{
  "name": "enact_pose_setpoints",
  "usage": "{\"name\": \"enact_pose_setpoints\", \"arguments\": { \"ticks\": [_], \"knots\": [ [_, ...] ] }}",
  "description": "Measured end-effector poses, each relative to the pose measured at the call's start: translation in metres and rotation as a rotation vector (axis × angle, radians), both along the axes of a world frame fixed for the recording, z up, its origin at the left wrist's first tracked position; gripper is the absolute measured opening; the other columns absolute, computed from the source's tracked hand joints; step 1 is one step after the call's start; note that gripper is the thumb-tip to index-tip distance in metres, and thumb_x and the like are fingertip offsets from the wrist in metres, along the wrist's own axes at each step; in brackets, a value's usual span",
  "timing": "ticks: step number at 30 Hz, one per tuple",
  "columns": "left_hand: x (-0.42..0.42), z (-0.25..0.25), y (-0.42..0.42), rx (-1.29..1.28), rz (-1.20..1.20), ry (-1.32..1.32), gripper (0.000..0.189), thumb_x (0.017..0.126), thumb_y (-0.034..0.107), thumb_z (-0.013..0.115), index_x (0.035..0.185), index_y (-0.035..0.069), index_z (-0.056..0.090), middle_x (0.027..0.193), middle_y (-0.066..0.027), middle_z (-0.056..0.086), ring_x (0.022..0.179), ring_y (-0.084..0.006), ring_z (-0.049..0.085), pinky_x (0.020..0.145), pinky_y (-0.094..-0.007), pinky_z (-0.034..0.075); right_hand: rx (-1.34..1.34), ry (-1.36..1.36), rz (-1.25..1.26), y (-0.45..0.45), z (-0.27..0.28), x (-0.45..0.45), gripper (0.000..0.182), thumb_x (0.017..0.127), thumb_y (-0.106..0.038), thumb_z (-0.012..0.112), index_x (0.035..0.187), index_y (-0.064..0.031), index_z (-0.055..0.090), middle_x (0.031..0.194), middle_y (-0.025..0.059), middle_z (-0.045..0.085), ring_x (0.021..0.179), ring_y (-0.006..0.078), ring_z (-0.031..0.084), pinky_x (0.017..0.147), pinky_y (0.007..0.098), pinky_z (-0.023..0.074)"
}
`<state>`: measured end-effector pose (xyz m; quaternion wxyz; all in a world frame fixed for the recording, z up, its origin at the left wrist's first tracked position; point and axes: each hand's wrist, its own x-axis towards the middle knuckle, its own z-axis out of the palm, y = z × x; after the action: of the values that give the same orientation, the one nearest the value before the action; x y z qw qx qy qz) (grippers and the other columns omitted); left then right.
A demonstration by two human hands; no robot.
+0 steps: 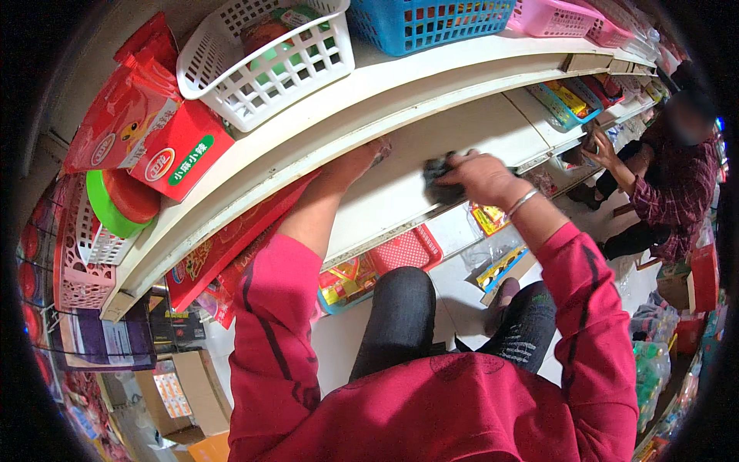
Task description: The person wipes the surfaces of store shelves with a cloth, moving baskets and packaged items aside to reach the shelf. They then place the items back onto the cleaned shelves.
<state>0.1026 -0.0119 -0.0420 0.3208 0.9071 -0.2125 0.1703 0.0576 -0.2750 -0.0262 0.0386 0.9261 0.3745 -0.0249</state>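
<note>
A dark, blurred cloth (443, 179) is gripped in my right hand (482, 176), over the front part of a white metal shelf (392, 187). My left hand (357, 161) reaches onto the same shelf, further left, partly beneath the edge of the shelf above. Something small and clear, perhaps plastic, shows at its fingers; whether it is held I cannot tell. Left of my left forearm, a large red box (231, 242) lies on the shelf. Below the shelf's front edge sit a red plastic basket (407, 249) and a blue tray (346, 305) with colourful packets.
The upper shelf bears a white basket (277, 75), a blue basket (427, 26), and red packages (130, 124). At right, a seated person in a plaid shirt (684, 185) reaches toward the shelves near a light-blue basket (563, 107). An open cardboard box (199, 392) stands lower left.
</note>
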Motion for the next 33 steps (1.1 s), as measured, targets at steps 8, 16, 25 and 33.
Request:
{"name": "enact_pose_setpoints", "arguments": {
  "ticks": [8,16,25,33],
  "knots": [
    [-0.040,0.035,-0.021,0.209,0.069,0.202,0.020,0.082,0.023,0.050,0.089,0.011,0.064,0.086,-0.0108,0.063,0.080,-0.0272,0.060,0.074,-0.0366,0.045,-0.598,-0.323,-0.536,-0.151,0.030,0.040,0.013,0.073,-0.022,0.058,0.080,-0.0165,0.067,0.085,0.0063,0.059,0.081,0.0265,0.059,0.061,0.0384,0.0497],
    [-0.049,0.011,-0.001,-0.009,0.116,0.208,0.029,0.084,0.028,0.053,0.098,0.004,0.062,0.096,-0.0146,0.062,0.089,-0.0288,0.060,0.079,-0.0352,0.045,0.159,-0.169,-0.324,-0.020,0.053,-0.044,0.032,0.069,-0.006,0.057,0.100,-0.0146,0.057,0.093,0.0123,0.056,0.087,0.0290,0.059,0.071,0.0395,0.0502],
    [-0.124,-0.002,0.025,0.042,0.354,-0.339,0.019,0.084,0.015,0.054,0.096,0.004,0.062,0.083,-0.0169,0.062,0.075,-0.0311,0.059,0.069,-0.0362,0.046,0.375,-0.102,0.232,0.090,-0.032,-0.087,0.038,0.075,-0.018,0.052,0.112,-0.0266,0.052,0.104,0.0081,0.051,0.094,0.0263,0.053,0.083,0.0424,0.0398],
    [-0.169,-0.025,0.032,0.434,0.289,-0.284,0.038,0.079,0.023,0.055,0.110,0.001,0.053,0.115,-0.0154,0.050,0.108,-0.0348,0.043,0.092,-0.0425,0.032,0.298,-0.321,0.010,-0.033,-0.041,-0.036,0.041,0.074,-0.013,0.053,0.113,-0.0257,0.051,0.104,0.0092,0.052,0.098,0.0261,0.052,0.092,0.0468,0.0341]
  ]
}}
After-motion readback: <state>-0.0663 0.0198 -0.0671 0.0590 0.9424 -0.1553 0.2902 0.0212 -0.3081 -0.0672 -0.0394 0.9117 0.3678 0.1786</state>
